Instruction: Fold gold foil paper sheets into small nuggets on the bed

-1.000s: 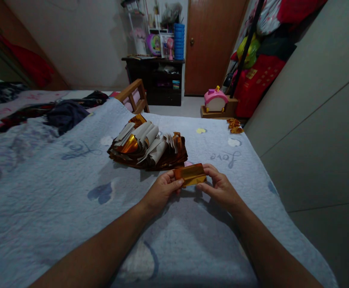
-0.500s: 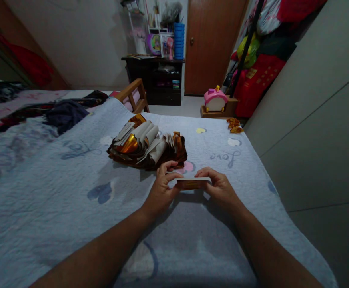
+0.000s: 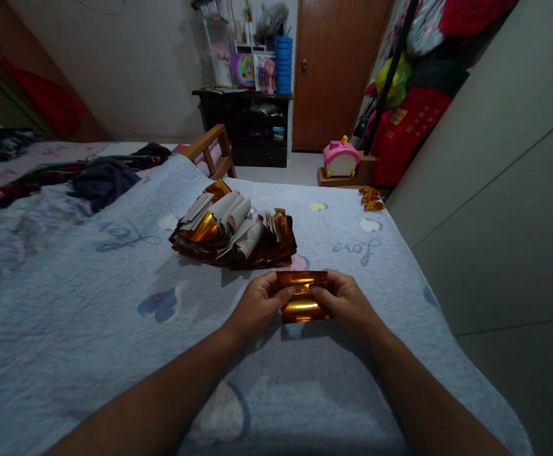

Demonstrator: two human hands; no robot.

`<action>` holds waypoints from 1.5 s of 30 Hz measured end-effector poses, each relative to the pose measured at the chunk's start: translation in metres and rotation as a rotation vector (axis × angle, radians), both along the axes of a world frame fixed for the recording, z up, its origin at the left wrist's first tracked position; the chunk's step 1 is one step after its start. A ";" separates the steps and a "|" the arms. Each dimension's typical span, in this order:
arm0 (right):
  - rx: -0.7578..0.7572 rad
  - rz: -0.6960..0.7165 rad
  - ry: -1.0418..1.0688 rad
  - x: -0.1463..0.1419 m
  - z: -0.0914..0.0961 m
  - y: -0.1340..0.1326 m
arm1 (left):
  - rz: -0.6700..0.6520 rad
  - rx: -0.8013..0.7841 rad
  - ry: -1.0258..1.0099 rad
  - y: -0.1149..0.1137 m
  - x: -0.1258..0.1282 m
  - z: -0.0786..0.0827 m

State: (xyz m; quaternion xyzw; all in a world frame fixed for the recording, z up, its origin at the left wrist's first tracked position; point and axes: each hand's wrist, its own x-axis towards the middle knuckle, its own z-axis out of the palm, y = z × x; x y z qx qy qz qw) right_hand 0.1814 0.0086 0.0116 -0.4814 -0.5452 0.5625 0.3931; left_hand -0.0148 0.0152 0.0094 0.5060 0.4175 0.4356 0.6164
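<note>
A sheet of shiny gold foil paper [image 3: 306, 307] is held in front of me, just above the bed, its gold face turned up and slightly curved. My left hand [image 3: 260, 301] grips its left edge, thumb on top and fingers behind. On the other edge my right hand [image 3: 347, 297] has the same hold, so the two thumbs nearly meet at the middle. Beyond my left hand lies a loose pile of gold foil papers [image 3: 245, 231], many curled with their whitish backs showing.
Several small folded gold pieces [image 3: 372, 199] sit at the bed's far right corner. A patterned light-blue sheet [image 3: 114, 342] covers the bed. Dark clothes [image 3: 105, 183] lie at the left, and a wooden chair [image 3: 214, 152] stands past the far edge. A pale cabinet [image 3: 504, 190] rises on the right.
The foil paper, seen edge-on with its pale side before, has tilted so its gold face shows. Both thumbs have moved onto that face, and the left fingers have closed behind the sheet.
</note>
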 end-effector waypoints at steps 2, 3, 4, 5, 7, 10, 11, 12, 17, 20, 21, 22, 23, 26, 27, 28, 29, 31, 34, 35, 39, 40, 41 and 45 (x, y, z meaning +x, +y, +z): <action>-0.015 0.010 0.008 0.000 0.000 0.000 | 0.001 -0.027 -0.028 0.000 0.001 0.000; -0.023 0.015 0.021 0.000 -0.001 0.000 | -0.001 -0.046 -0.047 0.000 0.001 0.000; -0.032 0.020 0.036 0.000 0.000 0.000 | -0.003 -0.067 -0.066 0.000 0.001 0.001; -0.041 0.028 0.054 0.000 0.000 0.000 | -0.008 -0.088 -0.086 0.000 0.001 0.001; -0.053 0.045 0.094 0.000 0.001 0.000 | -0.022 -0.121 -0.123 0.001 0.001 0.002; -0.063 0.061 0.142 0.001 0.002 0.000 | -0.050 -0.163 -0.160 0.001 0.001 0.004; -0.067 0.059 0.153 0.001 0.002 0.000 | -0.055 -0.175 -0.167 0.002 0.000 0.005; -0.073 0.056 0.163 0.002 0.001 0.000 | -0.057 -0.185 -0.172 0.002 0.000 0.005; -0.077 0.058 0.211 0.004 -0.001 0.001 | -0.062 -0.206 -0.198 0.001 0.000 0.006; -0.071 0.043 0.216 0.005 0.000 0.001 | -0.060 -0.202 -0.207 0.001 0.000 0.004; -0.074 0.034 0.213 0.005 0.000 0.001 | -0.056 -0.204 -0.208 0.001 0.000 0.004; -0.078 0.026 0.208 0.006 0.000 0.000 | -0.052 -0.206 -0.207 0.001 0.000 0.003; -0.082 0.016 0.203 0.006 0.000 0.000 | -0.048 -0.208 -0.203 0.000 0.000 0.003; -0.105 -0.012 0.217 0.005 -0.001 -0.001 | -0.041 -0.194 -0.171 0.000 0.000 0.003; -0.114 -0.015 0.226 0.005 -0.002 -0.001 | -0.036 -0.179 -0.153 0.001 0.000 0.003; -0.119 -0.013 0.233 0.005 -0.003 -0.001 | -0.030 -0.162 -0.135 0.001 -0.001 0.004; -0.117 -0.001 0.234 0.004 -0.003 0.000 | -0.024 -0.146 -0.119 0.001 -0.001 0.004; -0.098 0.035 0.215 0.005 -0.004 0.000 | -0.019 -0.126 -0.098 0.002 -0.002 0.004; -0.069 0.062 0.199 0.005 -0.003 0.002 | -0.035 -0.123 -0.101 0.003 -0.003 0.003; -0.060 0.064 0.205 0.005 -0.003 0.002 | -0.039 -0.124 -0.106 0.003 -0.003 0.002; -0.021 0.086 0.260 0.003 -0.002 0.002 | -0.043 -0.134 -0.144 0.003 -0.002 0.001; -0.024 0.089 0.270 0.002 -0.002 0.002 | -0.045 -0.134 -0.150 0.003 -0.002 0.001; -0.034 0.091 0.277 0.001 -0.002 0.001 | -0.047 -0.133 -0.151 0.003 -0.001 0.001; -0.073 0.068 0.279 0.001 0.000 -0.001 | -0.053 -0.153 -0.128 0.003 0.001 0.001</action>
